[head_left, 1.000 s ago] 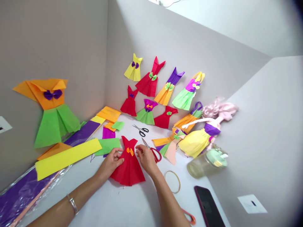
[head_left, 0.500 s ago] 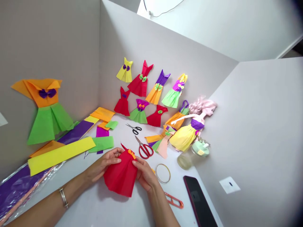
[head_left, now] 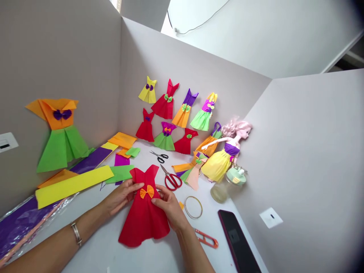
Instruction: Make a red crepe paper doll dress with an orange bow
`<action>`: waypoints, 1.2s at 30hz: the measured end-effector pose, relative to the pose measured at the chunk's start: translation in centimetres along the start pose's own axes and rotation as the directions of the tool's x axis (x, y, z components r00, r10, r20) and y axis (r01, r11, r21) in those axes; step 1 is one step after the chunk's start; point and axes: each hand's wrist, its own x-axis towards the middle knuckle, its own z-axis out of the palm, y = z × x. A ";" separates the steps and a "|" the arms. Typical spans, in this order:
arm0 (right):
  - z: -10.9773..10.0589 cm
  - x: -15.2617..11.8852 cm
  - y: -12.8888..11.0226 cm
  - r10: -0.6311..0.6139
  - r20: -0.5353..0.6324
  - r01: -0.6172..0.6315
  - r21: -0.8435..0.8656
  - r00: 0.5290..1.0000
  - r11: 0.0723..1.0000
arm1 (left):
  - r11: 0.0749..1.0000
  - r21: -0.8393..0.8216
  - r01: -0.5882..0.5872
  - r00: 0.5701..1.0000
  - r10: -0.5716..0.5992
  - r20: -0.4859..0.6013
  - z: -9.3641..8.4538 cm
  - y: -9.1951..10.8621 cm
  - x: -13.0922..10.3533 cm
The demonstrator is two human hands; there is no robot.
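A red paper dress [head_left: 145, 223] with an orange bow [head_left: 146, 192] at its waist faces me, its skirt fanned toward the near side of the table. My left hand [head_left: 125, 193] pinches the dress at the left of the waist. On the other side, my right hand [head_left: 167, 203] holds it with the thumb on the front just right of the bow and the fingers behind. Just beyond my right hand lie red-handled scissors [head_left: 172, 181], and behind those a smaller black-handled pair [head_left: 160, 156].
Paper dresses [head_left: 167, 102] hang on the back panel. A doll [head_left: 224, 159] leans by a glass jar [head_left: 223, 189] at right. Nearby are a wire ring [head_left: 193, 207], an orange thread snipper [head_left: 207, 239] and a phone [head_left: 238, 242]. Crepe paper strips [head_left: 74, 186] lie left.
The red dress has turned from a tilted, edge-on pose to face me, so its bodice and whole bow show. Both hands still hold it. The head view has shifted slightly.
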 end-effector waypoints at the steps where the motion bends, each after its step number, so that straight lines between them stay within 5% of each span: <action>1: 0.0 0.1 0.1 -0.008 -0.008 0.008 -0.028 1.000 1.000 | 1.000 0.021 -0.002 1.000 0.003 -0.019 0.1 0.0 0.0; 5: 0.0 0.1 0.4 -0.001 0.030 0.006 -0.155 1.000 0.988 | 0.999 0.044 -0.030 0.996 0.033 -0.083 0.0 0.0 0.1; 11: -0.3 -0.3 0.6 0.211 0.138 -0.175 -0.236 0.968 0.956 | 0.995 0.001 -0.100 0.964 0.097 -0.248 -0.4 0.4 0.6; 16: -1.4 -0.8 -0.9 0.374 0.237 -0.188 -0.561 0.897 0.806 | 0.993 -0.047 -0.113 0.949 0.094 -0.300 -0.8 0.7 0.9; 20: -3.4 0.1 -1.4 0.063 -0.059 -0.086 -0.778 0.996 0.622 | 0.995 -0.064 -0.076 0.952 0.053 -0.301 -1.0 0.4 0.9; 24: -5.9 1.1 -0.6 -0.313 -0.283 -0.110 -0.874 0.907 0.473 | 0.998 -0.058 -0.039 0.953 0.020 -0.301 -1.1 -0.1 0.8; 27: -7.1 1.4 0.3 -0.467 -0.267 -0.106 -0.934 0.843 0.342 | 0.999 -0.050 -0.020 0.957 0.004 -0.291 -1.1 -0.2 0.9; 32: -8.1 1.6 0.7 -0.495 -0.160 -0.067 -0.978 0.854 0.199 | 0.999 -0.030 -0.009 0.971 0.001 -0.238 -1.0 -0.2 0.8; 36: -8.9 1.3 0.0 -0.542 -0.208 -0.147 -0.977 0.815 0.154 | 1.000 -0.013 0.019 0.966 -0.022 -0.259 -1.0 -0.2 0.8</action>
